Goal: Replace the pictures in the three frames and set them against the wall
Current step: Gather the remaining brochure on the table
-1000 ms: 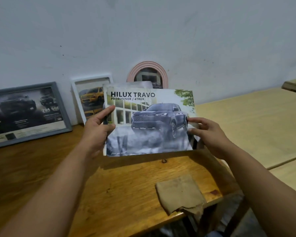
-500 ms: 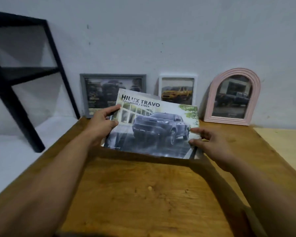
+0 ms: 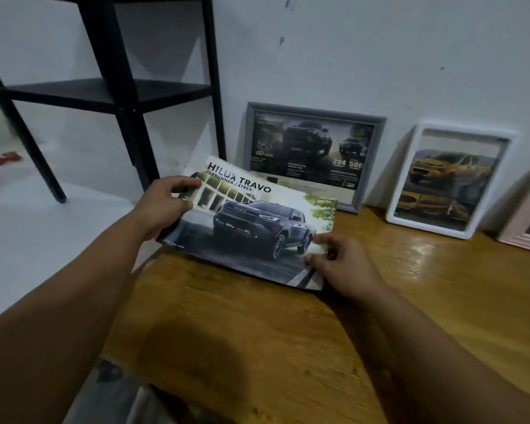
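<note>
Left hand: the left hand (image 3: pixel 166 206) pinches the upper left edge of the truck brochure (image 3: pixel 251 228), thumb on the printed face, other fingers hidden behind the sheet.
Right hand: the right hand (image 3: pixel 338 264) pinches the lower right corner, fingertips curled over the edge.
Brochure: held low over the near left corner of the table (image 3: pixel 257 332), printed side up; whether its lower edge touches the wood I cannot tell. Its long axis runs from upper left to lower right, tilted against the table's edge.
Frames: the grey frame (image 3: pixel 312 154), the white frame (image 3: pixel 450 179) and the edge of a pink frame (image 3: pixel 527 221) lean against the wall (image 3: pixel 380 56) at the back of the table, each with a car picture showing in it.
Key relation: the grey frame stands just beyond the brochure's far edge, the brochure overlapping its lower left corner from where I stand; the left hand is the nearer one to it.
Judgement: the framing looks done, and the brochure seems to be on its way aside.
Surroundings: a black shelf (image 3: pixel 110 93) stands to the left, off the table.
</note>
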